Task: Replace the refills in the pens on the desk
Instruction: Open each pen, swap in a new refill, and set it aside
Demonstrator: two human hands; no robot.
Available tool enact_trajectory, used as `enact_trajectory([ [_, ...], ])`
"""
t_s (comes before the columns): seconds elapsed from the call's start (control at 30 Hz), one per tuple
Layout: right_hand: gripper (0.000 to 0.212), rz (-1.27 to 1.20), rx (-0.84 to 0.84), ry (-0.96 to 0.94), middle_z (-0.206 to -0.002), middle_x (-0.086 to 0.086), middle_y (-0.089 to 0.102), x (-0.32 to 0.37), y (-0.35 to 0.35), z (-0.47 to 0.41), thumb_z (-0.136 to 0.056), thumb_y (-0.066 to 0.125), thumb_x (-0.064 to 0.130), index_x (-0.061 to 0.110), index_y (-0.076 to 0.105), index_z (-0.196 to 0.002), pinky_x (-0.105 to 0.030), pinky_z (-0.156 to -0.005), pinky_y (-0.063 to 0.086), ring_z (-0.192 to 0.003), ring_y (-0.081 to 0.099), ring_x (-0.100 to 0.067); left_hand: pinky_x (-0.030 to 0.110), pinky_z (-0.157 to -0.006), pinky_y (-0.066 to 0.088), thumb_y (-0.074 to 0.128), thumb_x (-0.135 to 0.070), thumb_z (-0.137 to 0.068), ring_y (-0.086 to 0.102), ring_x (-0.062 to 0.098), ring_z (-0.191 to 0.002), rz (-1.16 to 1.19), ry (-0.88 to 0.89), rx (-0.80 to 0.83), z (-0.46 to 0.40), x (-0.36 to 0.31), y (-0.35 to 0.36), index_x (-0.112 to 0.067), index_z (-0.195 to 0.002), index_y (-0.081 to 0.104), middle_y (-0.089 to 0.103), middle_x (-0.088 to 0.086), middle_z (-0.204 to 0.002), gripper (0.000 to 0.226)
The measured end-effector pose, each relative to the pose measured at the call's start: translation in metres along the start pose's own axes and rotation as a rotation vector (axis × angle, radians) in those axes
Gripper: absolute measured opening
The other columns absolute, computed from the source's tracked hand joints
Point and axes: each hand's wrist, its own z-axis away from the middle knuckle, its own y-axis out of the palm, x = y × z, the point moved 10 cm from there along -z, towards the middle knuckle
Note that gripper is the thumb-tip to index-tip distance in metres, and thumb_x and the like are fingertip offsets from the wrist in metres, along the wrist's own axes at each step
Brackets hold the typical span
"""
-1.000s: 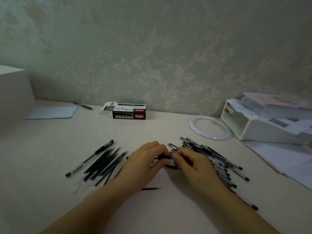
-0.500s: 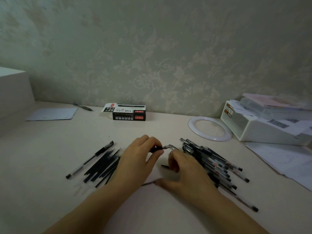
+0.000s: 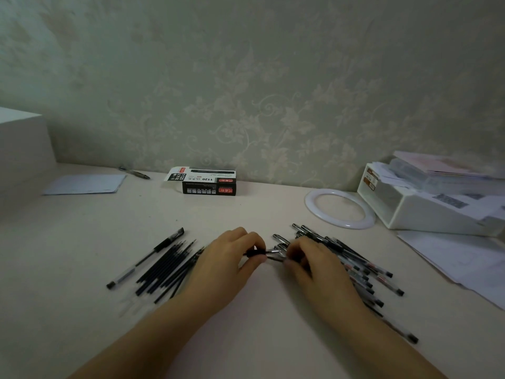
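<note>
Two bare hands meet in the middle of the table (image 3: 82, 242). The left hand (image 3: 229, 266) has its fingers curled, and they pinch a small black pen part (image 3: 255, 253). A thin silver bit sticks out of it toward the other hand. The right hand (image 3: 314, 265) is curled too, and its fingertips (image 3: 289, 259) close on the other end of that same piece. The hands are very near each other, almost touching.

Just left of the left hand lies a bunch of dark refills (image 3: 169, 269), side by side and slanted. One whole pen (image 3: 146, 258) with a black cap lies on the outer left side of them.

Under and behind the right hand is a big pile of pens (image 3: 355, 263) (they cross over each other, so I cannot count them). One more pen (image 3: 401, 330) lies alone by the right arm.

At the back, by the wall, sits a black box (image 3: 209, 184) with its flap open. Left of it are a paper (image 3: 84, 184) and another pen (image 3: 134, 172). On the right are a white ring (image 3: 311, 212), a white tray (image 3: 426, 212) full of papers, and loose sheets (image 3: 459, 258) on the table.
</note>
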Motion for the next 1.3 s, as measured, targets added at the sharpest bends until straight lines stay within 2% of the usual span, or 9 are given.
enact_trajectory([
  [0.2,0.013,-0.202,-0.079,-0.018,-0.086,0.02,0.065,0.001,-0.015,-0.001,-0.09,0.067,0.013,0.025,0.066,-0.092,-0.008,-0.071,0.043,-0.085,0.06,-0.001,0.024,-0.069,0.043,0.061,-0.035,-0.091,0.045,0.002,-0.076,-0.004,-0.028,0.008,0.0,0.006,-0.002,-0.032,-0.093,0.062,0.051,-0.016,-0.084,0.004],
  [0.43,0.012,-0.206,-0.043,-0.114,-0.088,0.013,0.067,0.015,-0.013,-0.001,-0.089,0.069,0.009,0.02,0.069,-0.095,-0.018,-0.073,0.048,-0.085,0.061,-0.008,0.022,-0.068,0.04,0.061,-0.037,-0.092,0.045,-0.001,-0.078,0.036,0.022,0.071,0.0,0.0,0.005,-0.033,-0.094,0.063,0.05,-0.017,-0.084,0.005],
  [0.7,0.018,-0.322,-0.077,-0.095,-0.087,0.017,0.072,0.01,-0.015,-0.002,-0.084,0.075,0.008,0.023,0.075,-0.093,-0.008,-0.071,0.045,-0.083,0.066,-0.004,0.027,-0.068,0.045,0.062,-0.033,-0.092,0.046,-0.001,-0.076,0.07,0.039,0.068,-0.001,-0.006,0.003,-0.03,-0.094,0.065,0.054,-0.015,-0.085,0.005],
  [1.03,0.017,-0.434,-0.062,-0.015,-0.086,0.016,0.074,0.007,-0.014,-0.003,-0.082,0.076,0.007,0.021,0.078,-0.09,-0.009,-0.076,0.048,-0.084,0.069,-0.002,0.032,-0.07,0.049,0.07,-0.025,-0.087,0.054,0.003,-0.076,0.128,0.026,0.032,-0.004,-0.006,0.0,-0.024,-0.088,0.071,0.058,-0.012,-0.082,0.002],
  [1.23,0.018,-0.429,-0.082,0.008,-0.086,0.017,0.075,0.006,-0.017,0.0,-0.082,0.076,0.008,0.021,0.078,-0.094,-0.009,-0.077,0.048,-0.084,0.068,0.001,0.032,-0.069,0.049,0.068,-0.026,-0.088,0.052,0.001,-0.076,0.12,0.046,0.016,-0.004,-0.011,-0.002,-0.024,-0.089,0.07,0.057,-0.013,-0.083,0.003],
  [1.3,0.022,-0.429,-0.12,0.031,-0.09,0.019,0.073,0.007,-0.019,0.0,-0.084,0.075,0.012,0.025,0.075,-0.102,-0.01,-0.078,0.049,-0.086,0.066,0.004,0.033,-0.069,0.049,0.066,-0.028,-0.089,0.051,0.003,-0.076,0.099,0.056,-0.001,-0.005,-0.014,-0.007,-0.024,-0.09,0.068,0.056,-0.013,-0.083,0.004],
])
